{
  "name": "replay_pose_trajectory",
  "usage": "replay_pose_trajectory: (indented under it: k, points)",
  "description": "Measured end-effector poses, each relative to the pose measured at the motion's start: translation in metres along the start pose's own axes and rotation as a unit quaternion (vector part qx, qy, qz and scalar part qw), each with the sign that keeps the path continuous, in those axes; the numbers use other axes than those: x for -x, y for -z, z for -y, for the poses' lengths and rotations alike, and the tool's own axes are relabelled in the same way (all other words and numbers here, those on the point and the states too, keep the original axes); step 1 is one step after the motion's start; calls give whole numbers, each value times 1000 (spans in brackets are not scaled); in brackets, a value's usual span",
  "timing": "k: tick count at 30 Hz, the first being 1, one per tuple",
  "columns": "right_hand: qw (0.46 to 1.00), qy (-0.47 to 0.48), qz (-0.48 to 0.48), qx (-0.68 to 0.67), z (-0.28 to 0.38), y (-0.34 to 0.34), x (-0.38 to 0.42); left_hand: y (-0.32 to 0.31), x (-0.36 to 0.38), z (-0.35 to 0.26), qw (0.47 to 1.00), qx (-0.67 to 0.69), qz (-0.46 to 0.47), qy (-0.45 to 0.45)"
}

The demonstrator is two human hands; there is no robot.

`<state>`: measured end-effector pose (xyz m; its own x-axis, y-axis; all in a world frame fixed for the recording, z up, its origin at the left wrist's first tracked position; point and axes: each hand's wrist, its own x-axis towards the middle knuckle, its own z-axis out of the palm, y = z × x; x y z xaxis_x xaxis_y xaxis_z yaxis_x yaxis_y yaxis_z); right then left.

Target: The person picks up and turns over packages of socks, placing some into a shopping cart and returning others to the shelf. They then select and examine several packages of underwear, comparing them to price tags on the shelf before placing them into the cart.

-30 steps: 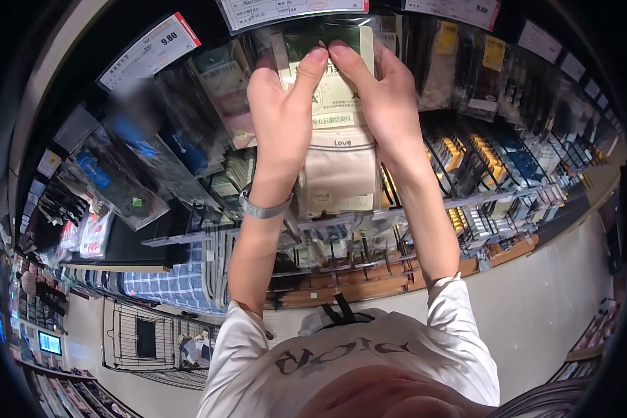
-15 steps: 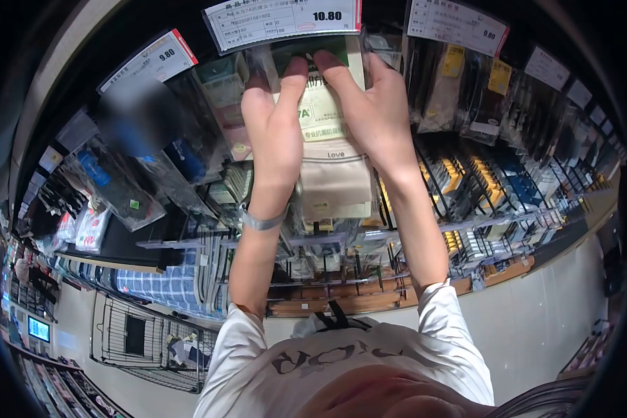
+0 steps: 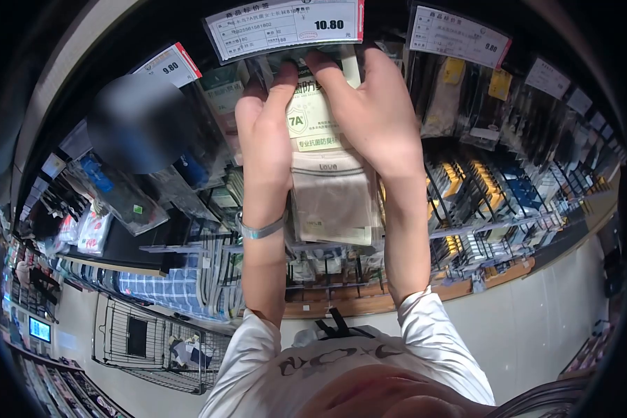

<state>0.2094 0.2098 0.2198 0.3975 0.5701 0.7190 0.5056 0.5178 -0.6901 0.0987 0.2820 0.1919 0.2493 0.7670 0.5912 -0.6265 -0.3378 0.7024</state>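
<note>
A pack of socks [image 3: 334, 198] in clear plastic hangs just below a 10.80 price tag [image 3: 285, 31]. Its cream card reads "7A", and the beige fabric under it carries the word "Love". My left hand [image 3: 266, 115] is closed on the pack's upper left edge, thumb across the front of the card. From the other side, my right hand [image 3: 373, 104] grips the upper right edge, thumb near the top. The fingers behind the pack are hidden.
Other packaged socks [image 3: 444, 90] hang to the right, and dark packs [image 3: 129, 198] to the left. Folded checked cloth [image 3: 157, 282] lies on a lower shelf. A wire shopping cart [image 3: 157, 341] with items inside stands at lower left on the pale floor.
The sock pack now appears larger and lower, its bottom edge nearer me. Both hands have kept hold of it, and my forearms have shifted slightly.
</note>
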Motion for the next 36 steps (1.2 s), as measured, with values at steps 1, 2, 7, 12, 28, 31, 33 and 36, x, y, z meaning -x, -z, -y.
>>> replay_pose_trajectory:
  k: [1, 2, 7, 12, 28, 31, 33, 36]
  points:
    - [999, -1, 7, 37, -8, -3, -2, 3, -1, 4, 1000, 2, -2, 0]
    - [997, -2, 14, 74, -18, -6, -5, 7, -4, 9, 1000, 5, -3, 1]
    - [997, 62, -46, -12, -59, -26, -10, 15, -12, 35, 990, -85, -78, -84]
    - [987, 136, -65, -59, -89, -37, -27, 27, -45, 74, 933, -297, -106, -174]
    - [971, 162, 49, -166, -81, -16, 281, 73, 295, 49, 855, -494, 52, -150]
    - [975, 90, 109, -172, -97, -77, 358, 132, 375, 64, 873, -477, -85, -43]
    - [962, 83, 171, -195, -101, -130, 409, 187, 425, 62, 851, -496, -165, 48]
    - [914, 51, 337, -221, -99, -197, 494, 264, 512, 47, 776, -559, -270, 111]
